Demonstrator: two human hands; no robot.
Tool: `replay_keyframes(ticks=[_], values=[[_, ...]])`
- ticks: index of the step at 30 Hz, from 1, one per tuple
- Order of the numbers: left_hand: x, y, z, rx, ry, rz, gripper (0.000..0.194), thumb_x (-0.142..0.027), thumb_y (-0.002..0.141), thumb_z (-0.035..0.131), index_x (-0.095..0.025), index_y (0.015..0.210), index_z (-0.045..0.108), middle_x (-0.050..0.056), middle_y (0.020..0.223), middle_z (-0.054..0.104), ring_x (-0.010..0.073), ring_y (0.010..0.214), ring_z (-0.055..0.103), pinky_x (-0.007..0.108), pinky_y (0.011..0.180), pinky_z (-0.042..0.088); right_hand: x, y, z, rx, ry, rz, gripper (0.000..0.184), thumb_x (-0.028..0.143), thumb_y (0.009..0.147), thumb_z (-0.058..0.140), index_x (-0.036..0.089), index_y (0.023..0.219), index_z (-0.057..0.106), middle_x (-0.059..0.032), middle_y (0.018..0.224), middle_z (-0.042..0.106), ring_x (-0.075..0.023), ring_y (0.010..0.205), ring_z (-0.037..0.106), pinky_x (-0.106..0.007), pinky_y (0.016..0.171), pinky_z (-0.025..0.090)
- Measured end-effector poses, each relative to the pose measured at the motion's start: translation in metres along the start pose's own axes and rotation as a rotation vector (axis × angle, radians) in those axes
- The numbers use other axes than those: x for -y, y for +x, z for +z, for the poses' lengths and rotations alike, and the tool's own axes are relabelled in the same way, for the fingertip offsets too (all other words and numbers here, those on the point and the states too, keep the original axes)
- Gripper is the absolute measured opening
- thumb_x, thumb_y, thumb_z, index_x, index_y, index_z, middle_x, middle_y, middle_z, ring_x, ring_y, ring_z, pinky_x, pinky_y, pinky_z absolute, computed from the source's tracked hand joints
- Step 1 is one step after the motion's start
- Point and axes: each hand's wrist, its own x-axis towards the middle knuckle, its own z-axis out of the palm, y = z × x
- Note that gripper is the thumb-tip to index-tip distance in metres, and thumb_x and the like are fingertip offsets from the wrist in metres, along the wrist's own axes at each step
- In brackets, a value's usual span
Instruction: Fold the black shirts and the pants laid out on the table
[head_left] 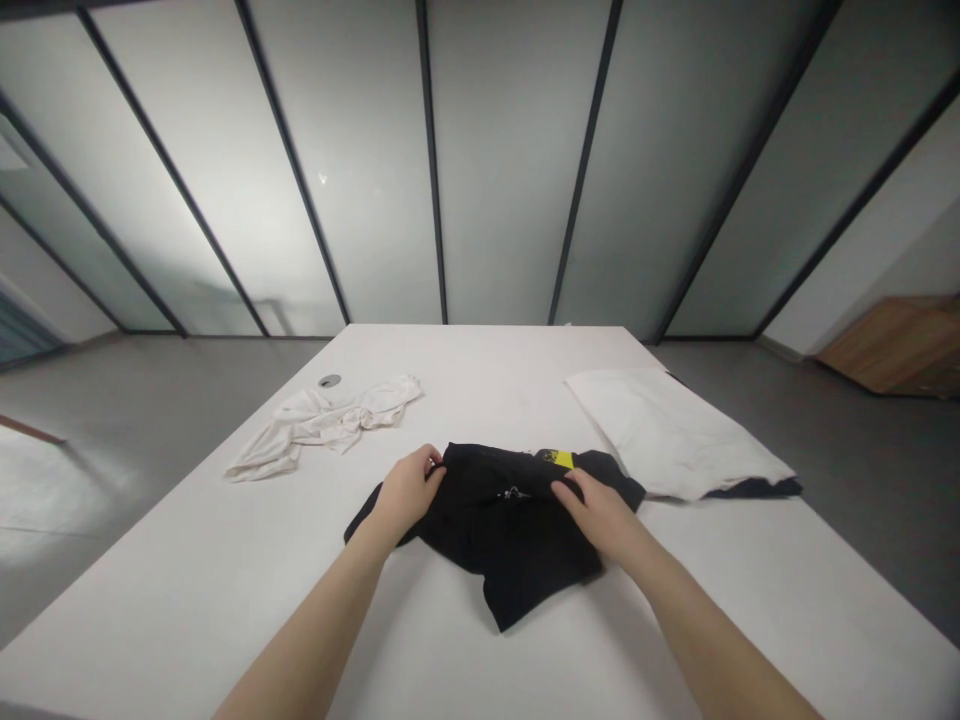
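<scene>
In front of me a black T-shirt (517,550) lies bunched on the white table, with a small white print and a yellow patch (556,458) near its far edge. The fingers of my left hand (411,485) pinch the cloth at its upper left. On the other side, my right hand (596,510) grips the fabric between thumb and fingers, just below the yellow patch. A sleeve-like flap of the shirt points toward me between my forearms. Folds hide much of the shirt's shape.
A crumpled white garment (322,425) lies at the left of the table (480,365), near a round grey disc (329,381). Flat white cloth (667,430) with dark cloth under it sits at the right edge. Frosted glass panels (502,170) stand behind.
</scene>
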Motion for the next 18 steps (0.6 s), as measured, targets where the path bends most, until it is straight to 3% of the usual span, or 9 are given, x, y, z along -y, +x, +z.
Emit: replay_keyframes(ticks=[4,11,18], values=[[-0.004,-0.009,0.003,-0.006,0.023,-0.022,0.005,-0.025,0.098,0.058,-0.025,0.102,0.061,0.000,0.081,0.067,0.0207,0.078,0.066,0.030,0.067,0.039,0.004,-0.014,0.002,0.097,-0.033,0.031,0.031,0.043,0.090,0.073,0.022,0.113,0.070,-0.0134,0.116,0.079,-0.0338,0.108,0.074,-0.037,0.084,0.053],[0.004,-0.004,0.007,-0.025,0.112,-0.065,0.015,-0.030,0.101,0.058,-0.023,0.114,0.056,0.005,0.091,0.072,0.0250,0.089,0.069,0.032,0.073,0.042,0.001,-0.011,0.008,0.056,-0.098,-0.069,0.021,0.037,0.099,0.058,0.023,0.108,0.071,-0.0127,0.114,0.079,-0.0326,0.106,0.075,-0.038,0.086,0.054],[0.014,0.001,0.012,-0.008,0.277,-0.097,0.022,-0.039,0.104,0.055,-0.023,0.088,0.057,0.007,0.085,0.069,0.0260,0.085,0.066,0.034,0.070,0.039,-0.010,-0.009,0.015,0.012,-0.082,-0.057,0.021,0.045,0.100,0.055,0.025,0.096,0.062,-0.0087,0.096,0.078,-0.0307,0.094,0.075,-0.036,0.076,0.051]])
